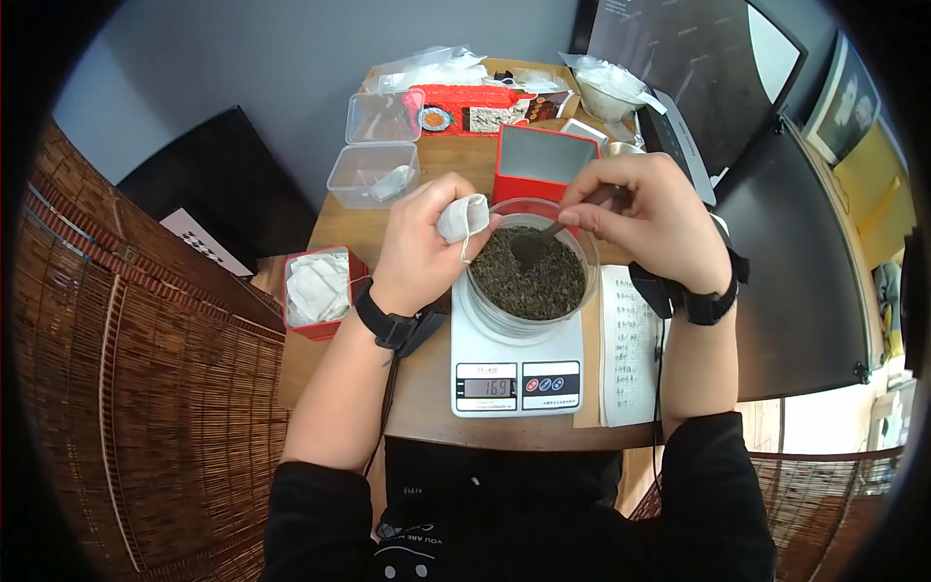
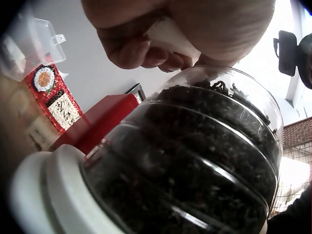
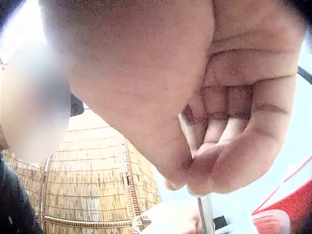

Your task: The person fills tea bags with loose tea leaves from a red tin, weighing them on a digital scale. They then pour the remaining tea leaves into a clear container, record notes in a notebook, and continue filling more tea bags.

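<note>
A clear plastic jar of dark dried tea leaves stands on a white kitchen scale. At the jar's left rim my left hand holds a small white drawstring tea bag, its mouth facing up and a string hanging down. My right hand, over the right rim, pinches the handle of a dark spoon between thumb and fingers. The spoon's bowl lies at the surface of the leaves. In the left wrist view the jar looks nearly full.
A red box stands open behind the jar. To the left are a red box of white bags and a clear plastic box with its lid up. A handwritten notebook lies right of the scale. Red packages lie farther back.
</note>
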{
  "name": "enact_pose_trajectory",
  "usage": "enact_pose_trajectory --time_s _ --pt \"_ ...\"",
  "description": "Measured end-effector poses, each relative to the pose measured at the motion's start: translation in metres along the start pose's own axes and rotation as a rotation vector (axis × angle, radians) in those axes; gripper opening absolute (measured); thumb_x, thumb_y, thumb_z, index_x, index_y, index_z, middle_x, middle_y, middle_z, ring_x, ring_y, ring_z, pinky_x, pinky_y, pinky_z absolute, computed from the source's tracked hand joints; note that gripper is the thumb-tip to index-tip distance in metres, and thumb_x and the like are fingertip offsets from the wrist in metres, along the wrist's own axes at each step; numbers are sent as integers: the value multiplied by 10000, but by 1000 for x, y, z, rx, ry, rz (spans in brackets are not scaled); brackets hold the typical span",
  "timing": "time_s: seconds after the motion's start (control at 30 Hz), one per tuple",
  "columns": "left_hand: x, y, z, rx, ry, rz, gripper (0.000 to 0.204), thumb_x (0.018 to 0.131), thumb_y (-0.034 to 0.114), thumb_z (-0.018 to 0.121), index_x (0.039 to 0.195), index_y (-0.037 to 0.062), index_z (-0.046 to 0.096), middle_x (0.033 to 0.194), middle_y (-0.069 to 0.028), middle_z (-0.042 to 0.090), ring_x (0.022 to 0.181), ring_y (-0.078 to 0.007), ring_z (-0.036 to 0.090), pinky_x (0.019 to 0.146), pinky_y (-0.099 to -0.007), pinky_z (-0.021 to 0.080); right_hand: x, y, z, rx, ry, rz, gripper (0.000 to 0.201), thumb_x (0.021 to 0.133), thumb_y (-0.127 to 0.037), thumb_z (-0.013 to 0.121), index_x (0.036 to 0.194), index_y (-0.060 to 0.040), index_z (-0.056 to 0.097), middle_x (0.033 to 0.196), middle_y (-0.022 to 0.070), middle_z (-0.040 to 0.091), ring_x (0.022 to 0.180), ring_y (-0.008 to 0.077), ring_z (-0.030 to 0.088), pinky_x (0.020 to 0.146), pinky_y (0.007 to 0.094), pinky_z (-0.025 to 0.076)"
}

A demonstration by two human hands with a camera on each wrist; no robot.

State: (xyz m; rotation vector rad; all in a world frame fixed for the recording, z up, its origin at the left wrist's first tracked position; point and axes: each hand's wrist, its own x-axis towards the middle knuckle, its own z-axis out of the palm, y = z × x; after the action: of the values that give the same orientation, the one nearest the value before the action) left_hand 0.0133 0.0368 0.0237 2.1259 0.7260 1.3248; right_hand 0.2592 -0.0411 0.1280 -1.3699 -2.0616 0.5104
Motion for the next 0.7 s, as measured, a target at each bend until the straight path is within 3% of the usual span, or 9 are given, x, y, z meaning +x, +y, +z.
enact_pose_trajectory --time_s 0.13,0.2,0.3,0.63,0.7 --pt "0 -1 1 -27 2 -6 267 898 153 850 908 33 611 789 -111 653 690 -272 628 645 -376 484 8 13 2 52 -54 157 153 998 -116 790 985 33 759 857 47 773 728 76 699 654 223 534" --pt "0 -3 2 -31 0 -8 266 902 156 849 910 34 613 782 -109 651 685 -269 625 643 -373 484 9 23 5 387 -132 224 192 1055 -142 729 1028 47 746 885 67 780 729 86 711 685 227 580" --pt "-1 -3 2 -30 -9 -19 263 910 158 847 912 35 615 772 -104 647 677 -261 621 639 -368 483 15 38 3 513 -186 216 282 1088 -221 695 1067 53 759 877 83 789 732 108 738 707 254 618" --pt "-1 -3 3 -16 -4 -2 249 921 146 841 914 37 617 777 -104 654 677 -257 628 634 -369 486 6 45 -17 564 -256 208 222 1092 -156 670 1047 49 744 928 92 787 754 102 725 716 248 592" --pt "0 -2 1 -14 -8 -8 248 921 143 840 914 36 617 778 -105 655 677 -261 627 635 -369 486 -4 30 -24 341 -99 231 235 1077 -182 705 1080 48 749 906 66 781 767 88 723 720 239 595"
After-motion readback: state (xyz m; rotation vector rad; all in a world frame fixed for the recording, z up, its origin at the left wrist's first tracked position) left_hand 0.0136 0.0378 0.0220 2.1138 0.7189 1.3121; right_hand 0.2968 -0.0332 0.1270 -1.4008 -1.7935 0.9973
